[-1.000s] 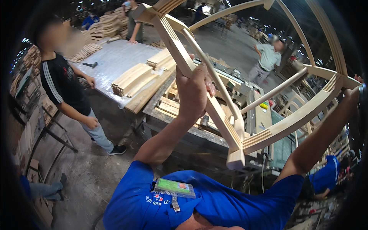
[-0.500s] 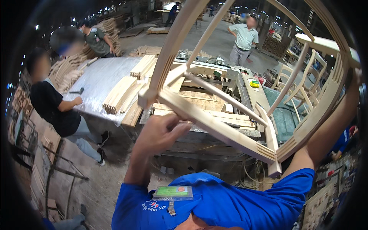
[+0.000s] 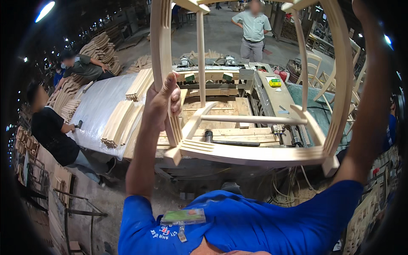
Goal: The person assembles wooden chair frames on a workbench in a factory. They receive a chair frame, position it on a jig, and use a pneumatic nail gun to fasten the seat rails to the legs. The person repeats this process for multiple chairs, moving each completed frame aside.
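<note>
A bare pale wooden chair frame (image 3: 255,154) with finger-jointed corners and round rungs is raised in front of me above the workbench. My left hand (image 3: 166,102) is wrapped round its left side piece, thumb pointing up. My right arm reaches up along the frame's right side. My right hand (image 3: 361,9) is at the top right edge of the picture, by the frame's upper part, its fingers out of sight. Under the frame, a hammer (image 3: 208,136) with a dark handle lies on the wooden boards of the bench.
Stacked curved wooden slats (image 3: 117,123) lie on a plastic-covered table (image 3: 91,106) at left, where a person in black (image 3: 49,131) holds a hammer. Another person (image 3: 253,27) stands beyond the bench. A yellow-green box (image 3: 275,82) and chair frames (image 3: 327,80) are at right.
My left hand has risen from under the frame's lower corner and closed on its left side piece. The chair frame has turned from tilted to nearly level, and my right hand has moved higher.
</note>
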`<state>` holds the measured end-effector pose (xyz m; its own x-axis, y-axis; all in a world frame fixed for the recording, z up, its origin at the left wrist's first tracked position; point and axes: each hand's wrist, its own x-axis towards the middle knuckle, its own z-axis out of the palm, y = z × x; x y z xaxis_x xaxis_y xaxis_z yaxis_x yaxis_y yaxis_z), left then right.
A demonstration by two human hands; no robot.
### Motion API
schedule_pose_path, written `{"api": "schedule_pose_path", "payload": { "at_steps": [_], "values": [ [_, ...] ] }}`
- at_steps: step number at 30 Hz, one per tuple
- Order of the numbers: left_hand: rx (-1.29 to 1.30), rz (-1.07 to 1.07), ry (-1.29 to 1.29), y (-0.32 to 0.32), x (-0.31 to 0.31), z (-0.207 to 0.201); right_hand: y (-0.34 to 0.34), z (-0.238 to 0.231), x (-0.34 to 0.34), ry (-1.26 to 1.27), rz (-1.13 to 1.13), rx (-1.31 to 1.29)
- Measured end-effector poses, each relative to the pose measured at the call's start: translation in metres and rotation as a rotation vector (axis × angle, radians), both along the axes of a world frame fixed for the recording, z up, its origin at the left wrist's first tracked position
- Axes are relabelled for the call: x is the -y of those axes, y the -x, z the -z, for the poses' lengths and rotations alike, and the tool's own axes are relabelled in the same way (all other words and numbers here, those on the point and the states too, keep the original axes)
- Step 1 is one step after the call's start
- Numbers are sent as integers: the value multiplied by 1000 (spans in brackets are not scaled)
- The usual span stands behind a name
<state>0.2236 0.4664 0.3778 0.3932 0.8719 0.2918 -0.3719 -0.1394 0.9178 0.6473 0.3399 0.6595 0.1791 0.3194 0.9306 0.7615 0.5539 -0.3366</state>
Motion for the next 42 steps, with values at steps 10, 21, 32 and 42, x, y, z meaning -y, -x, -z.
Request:
{"api": "schedule_pose_path", "payload": {
  "at_steps": [10,21,32,42],
  "values": [
    [-108,-242,97,-95,-126,44,-94,218,-159,810,-256,-356],
    [-325,-243,264,-156,-233,100,-168,344,-280,952,-297,-553],
    [-389,-160,433,-175,-309,165,-180,419,-340,1130,-180,-698],
    [-412,-65,561,-183,-364,212,-187,465,-388,1312,-58,-742]
  ]
}}
